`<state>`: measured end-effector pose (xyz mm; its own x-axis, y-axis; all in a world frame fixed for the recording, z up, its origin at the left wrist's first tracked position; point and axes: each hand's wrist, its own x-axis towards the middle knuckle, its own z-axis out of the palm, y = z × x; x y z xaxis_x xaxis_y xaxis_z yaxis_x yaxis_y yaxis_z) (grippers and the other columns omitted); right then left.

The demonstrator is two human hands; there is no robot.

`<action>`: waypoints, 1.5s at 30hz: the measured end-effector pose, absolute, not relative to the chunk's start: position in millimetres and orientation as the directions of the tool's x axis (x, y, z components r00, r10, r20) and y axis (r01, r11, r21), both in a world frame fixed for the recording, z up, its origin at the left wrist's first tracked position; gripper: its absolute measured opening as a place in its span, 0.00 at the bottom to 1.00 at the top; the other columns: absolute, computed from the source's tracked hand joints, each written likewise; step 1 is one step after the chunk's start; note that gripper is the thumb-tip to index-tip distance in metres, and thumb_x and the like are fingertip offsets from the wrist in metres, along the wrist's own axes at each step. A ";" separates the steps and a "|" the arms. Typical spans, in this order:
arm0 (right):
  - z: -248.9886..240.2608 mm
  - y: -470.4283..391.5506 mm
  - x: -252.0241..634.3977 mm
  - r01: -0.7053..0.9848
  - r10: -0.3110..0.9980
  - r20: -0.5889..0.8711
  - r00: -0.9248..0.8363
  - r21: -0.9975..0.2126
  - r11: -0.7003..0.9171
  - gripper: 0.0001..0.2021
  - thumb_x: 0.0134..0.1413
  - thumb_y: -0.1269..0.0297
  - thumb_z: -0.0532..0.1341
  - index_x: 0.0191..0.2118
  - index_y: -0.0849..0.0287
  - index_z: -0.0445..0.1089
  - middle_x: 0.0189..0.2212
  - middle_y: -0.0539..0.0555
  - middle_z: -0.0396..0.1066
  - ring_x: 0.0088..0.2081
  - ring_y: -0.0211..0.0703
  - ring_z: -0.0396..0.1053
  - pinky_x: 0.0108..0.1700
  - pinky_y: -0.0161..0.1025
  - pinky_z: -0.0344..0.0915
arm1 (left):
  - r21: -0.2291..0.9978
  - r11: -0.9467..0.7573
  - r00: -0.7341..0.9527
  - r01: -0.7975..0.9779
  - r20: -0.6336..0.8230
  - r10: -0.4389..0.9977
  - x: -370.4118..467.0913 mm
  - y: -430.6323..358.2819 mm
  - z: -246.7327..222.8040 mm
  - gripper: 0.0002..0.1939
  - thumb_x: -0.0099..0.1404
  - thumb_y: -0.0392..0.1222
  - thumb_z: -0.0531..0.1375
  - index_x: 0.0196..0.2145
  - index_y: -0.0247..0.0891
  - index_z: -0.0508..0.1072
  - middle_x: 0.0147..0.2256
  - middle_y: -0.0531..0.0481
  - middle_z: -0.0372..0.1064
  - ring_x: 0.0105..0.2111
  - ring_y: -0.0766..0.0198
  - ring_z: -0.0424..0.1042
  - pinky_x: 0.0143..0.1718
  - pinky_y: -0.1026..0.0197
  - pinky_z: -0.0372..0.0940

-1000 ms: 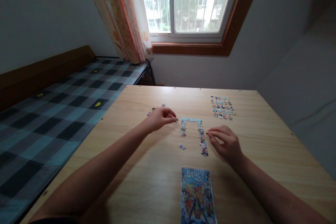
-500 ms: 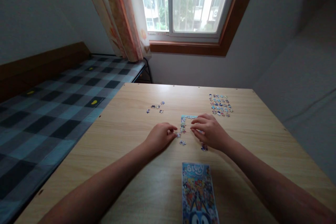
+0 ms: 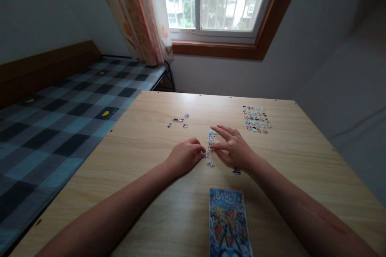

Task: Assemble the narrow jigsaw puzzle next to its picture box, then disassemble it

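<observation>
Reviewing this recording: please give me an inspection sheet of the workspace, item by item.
Surface: light wooden tabletop.
Job's things: puzzle border, partly hidden by the right hand; loose pieces farther left; rows of pieces at far right; Bluey picture nearest the camera.
Clutter: nothing seen.
Hands: left at a small piece, grip unclear; right over the border, fingers spread.
Cables: thin line on the right wall, possibly a cable.
Surroundings: checked bed, curtain, barred window.

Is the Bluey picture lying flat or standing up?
Lying flat. The Bluey picture rests on the table with its printed side up; the left hand and right hand are beyond it, by the puzzle pieces.
</observation>
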<state>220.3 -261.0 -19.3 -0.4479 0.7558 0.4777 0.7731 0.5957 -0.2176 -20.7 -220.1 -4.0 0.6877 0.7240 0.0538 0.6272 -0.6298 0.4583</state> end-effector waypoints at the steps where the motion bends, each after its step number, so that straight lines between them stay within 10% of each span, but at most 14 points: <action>1: -19.4 -261.1 220.4 0.770 0.753 0.478 -0.451 -0.219 0.600 0.09 0.58 0.65 0.66 0.41 0.44 0.82 0.66 0.51 0.61 0.66 0.59 0.59 0.59 0.61 0.61 | 0.456 -0.631 0.688 0.628 0.052 0.724 -20.4 -220.1 -3.6 0.07 0.66 0.41 0.63 0.40 0.45 0.82 0.42 0.50 0.75 0.35 0.63 0.74 0.40 0.60 0.68; 45: -18.4 -258.2 219.6 0.730 0.769 0.488 -0.413 -0.328 0.600 0.09 0.61 0.68 0.62 0.40 0.51 0.81 0.62 0.55 0.67 0.64 0.53 0.60 0.62 0.55 0.59 | 0.397 -0.717 0.707 0.573 0.205 0.677 -7.7 -227.8 -11.1 0.08 0.69 0.45 0.63 0.40 0.48 0.83 0.41 0.52 0.78 0.36 0.63 0.77 0.37 0.61 0.68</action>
